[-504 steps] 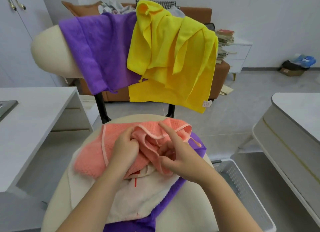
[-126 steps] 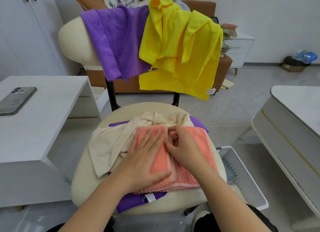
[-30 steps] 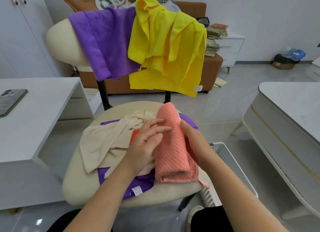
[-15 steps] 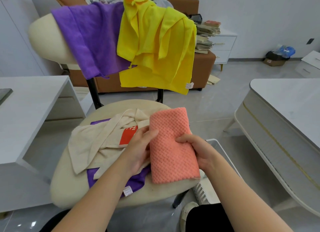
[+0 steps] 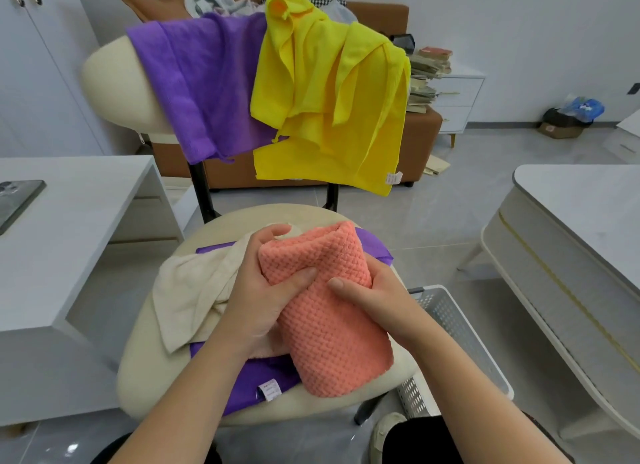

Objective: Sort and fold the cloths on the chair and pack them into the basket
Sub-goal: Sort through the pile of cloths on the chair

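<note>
The salmon cloth (image 5: 329, 311), folded into a thick bundle, is between both my hands, above the right part of the chair seat (image 5: 149, 370). My left hand (image 5: 263, 290) grips its left side: the thumb presses into the waffle surface and the fingers curl around the upper edge. My right hand (image 5: 377, 293) grips the right side, with the thumb on the front and the other fingers wrapped behind, where I cannot see them. The lower end of the bundle reaches the front of the seat; I cannot tell if it rests there.

Under my left hand a beige cloth (image 5: 187, 290) lies crumpled on the seat, and below it a purple cloth (image 5: 256, 377) is spread, with a small white label at its front corner. Over the backrest (image 5: 114, 85) hang a second purple cloth (image 5: 204, 85) on the left and a yellow cloth (image 5: 332, 99) on the right, the yellow one overlapping the purple edge.

The basket (image 5: 460, 328), white with small holes, stands on the floor just beside the chair on the right, partly hidden by my right forearm. A phone (image 5: 17, 200) lies on the white desk (image 5: 79, 214) at my left, and a pale table (image 5: 581, 221) stands at my right.
</note>
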Demonstrator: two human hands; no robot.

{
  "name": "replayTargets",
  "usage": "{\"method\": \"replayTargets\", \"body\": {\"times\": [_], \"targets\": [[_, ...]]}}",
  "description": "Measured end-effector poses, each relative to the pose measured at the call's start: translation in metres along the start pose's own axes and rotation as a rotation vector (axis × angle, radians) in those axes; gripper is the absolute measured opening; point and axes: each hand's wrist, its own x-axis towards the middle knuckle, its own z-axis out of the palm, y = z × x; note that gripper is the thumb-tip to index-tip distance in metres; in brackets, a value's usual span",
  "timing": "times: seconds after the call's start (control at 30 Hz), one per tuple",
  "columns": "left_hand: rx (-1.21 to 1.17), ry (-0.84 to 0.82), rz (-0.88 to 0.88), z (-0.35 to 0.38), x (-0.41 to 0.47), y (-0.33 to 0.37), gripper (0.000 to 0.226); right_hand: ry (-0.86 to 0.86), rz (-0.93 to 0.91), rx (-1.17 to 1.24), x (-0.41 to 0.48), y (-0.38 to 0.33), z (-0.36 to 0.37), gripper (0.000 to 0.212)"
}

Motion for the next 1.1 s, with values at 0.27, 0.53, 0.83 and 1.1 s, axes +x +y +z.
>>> {"method": "replayTargets", "body": {"times": [0.27, 0.53, 0.83, 1.1], "targets": [[0.09, -0.227, 0.054, -0.011, -0.002, 0.01, 0.044, -0.056, 0.002, 0.075, 0.001, 0.001, -0.007, 0.041], [0.233, -0.159, 0.007, -0.025, 0.005, 0.0, 0.047, 0.01, 0.04, 0.021, 0.005, 0.005, -0.004, 0.024], [-0.174, -0.012, -0.429, -0.006, 0.007, -0.01, 0.059, 0.145, 0.169, 0.131, 0.021, 0.011, -0.012, 0.014], [0.025, -0.167, -0.516, 0.008, 0.003, -0.021, 0.042, 0.428, 0.232, 0.474, 0.03, 0.018, -0.008, 0.022]]}}
